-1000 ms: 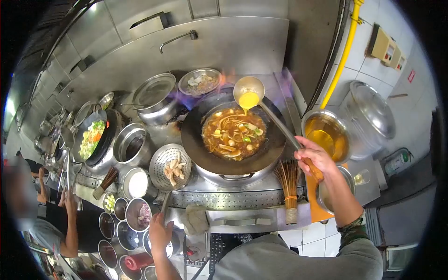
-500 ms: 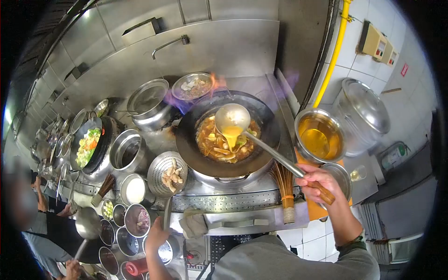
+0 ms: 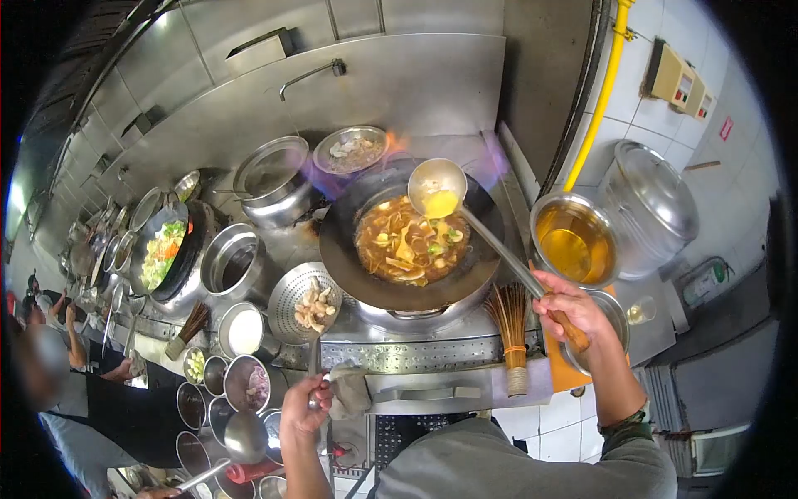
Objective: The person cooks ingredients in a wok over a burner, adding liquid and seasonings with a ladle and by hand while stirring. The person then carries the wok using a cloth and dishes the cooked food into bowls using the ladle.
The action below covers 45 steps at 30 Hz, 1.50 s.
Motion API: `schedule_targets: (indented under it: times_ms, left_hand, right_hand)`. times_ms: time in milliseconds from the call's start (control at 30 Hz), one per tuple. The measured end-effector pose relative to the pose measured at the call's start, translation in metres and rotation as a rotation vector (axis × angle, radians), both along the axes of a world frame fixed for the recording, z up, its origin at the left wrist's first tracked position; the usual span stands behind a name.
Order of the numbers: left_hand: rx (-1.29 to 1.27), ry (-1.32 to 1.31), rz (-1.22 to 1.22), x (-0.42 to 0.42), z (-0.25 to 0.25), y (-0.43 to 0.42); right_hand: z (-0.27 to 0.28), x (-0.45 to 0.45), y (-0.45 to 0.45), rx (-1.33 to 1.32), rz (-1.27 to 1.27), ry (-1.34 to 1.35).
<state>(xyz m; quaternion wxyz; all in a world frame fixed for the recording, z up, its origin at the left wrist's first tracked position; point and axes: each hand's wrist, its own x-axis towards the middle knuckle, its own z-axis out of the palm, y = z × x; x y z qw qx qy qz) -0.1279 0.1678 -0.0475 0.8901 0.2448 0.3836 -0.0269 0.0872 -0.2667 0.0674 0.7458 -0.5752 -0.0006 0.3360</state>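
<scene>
- A steel cooktop (image 3: 399,356) spans the kitchen, a perforated strip along its front.
- A large wok (image 3: 334,249) sits on a round metal stand (image 3: 440,321), filled with brown, saucy food.
- Behind, a lidded pot (image 3: 270,173) stands near a shallow dish (image 3: 322,160) of food.
- To the left, a steel pot (image 3: 209,258) of dark contents stands near a smaller container (image 3: 224,334) of white contents.
- A bristle brush (image 3: 509,328) lies at the front right; a crumpled cloth (image 3: 351,391) rests on the front edge.
</scene>
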Motion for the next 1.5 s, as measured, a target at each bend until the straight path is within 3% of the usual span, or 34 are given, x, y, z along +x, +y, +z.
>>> schedule_targets:
  times_ms: [133,267,433,700,867,1000,1133,1233,1267,1367,1400,1467,1500]
  left_hand:
    - [0.316,0.041,-0.018,-0.014,0.036,-0.032]
    - [0.363,0.069,0.024,-0.033,0.057,-0.05]
    - [0.502,0.04,0.001,-0.056,0.074,-0.062]
    - [0.504,0.043,0.045,-0.062,0.108,-0.072]
    - [0.569,-0.022,0.007,-0.049,0.115,-0.074]
    - [0.605,-0.015,-0.05,-0.034,0.116,-0.07]
    - [0.617,-0.034,-0.081,-0.02,0.119,-0.07]
    - [0.651,-0.072,-0.161,-0.008,0.113,-0.063]
    - [0.653,-0.071,-0.159,-0.002,0.112,-0.062]
    - [0.742,-0.073,-0.227,0.021,0.117,-0.061]
    - [0.739,-0.07,-0.228,0.029,0.117,-0.059]
    - [0.777,-0.093,-0.31,0.048,0.111,-0.051]
    - [0.77,-0.103,-0.352,0.059,0.105,-0.045]
  right_hand:
    - [-0.016,-0.001,0.002,0.245,0.009,0.15]
    - [-0.045,0.009,0.007,0.315,-0.026,0.155]
    - [-0.035,0.014,-0.012,-0.178,0.004,-0.194]
    - [0.016,-0.014,-0.051,-0.296,0.072,-0.162]
    - [0.006,-0.022,-0.024,-0.002,0.062,0.063]
    - [-0.027,0.001,0.014,0.174,0.208,0.087]
    - [-0.054,0.028,0.048,0.127,0.254,0.012]
    - [-0.062,0.037,0.053,-0.278,0.304,-0.393]
    - [-0.059,0.036,0.047,-0.276,0.306,-0.393]
    - [-0.022,0.018,0.029,-0.746,0.286,-0.508]
    - [-0.028,0.016,0.024,-0.748,0.288,-0.505]
    - [-0.048,0.007,0.008,-0.928,0.194,-0.982]
    - [-0.045,0.001,0.007,-0.962,0.185,-0.94]
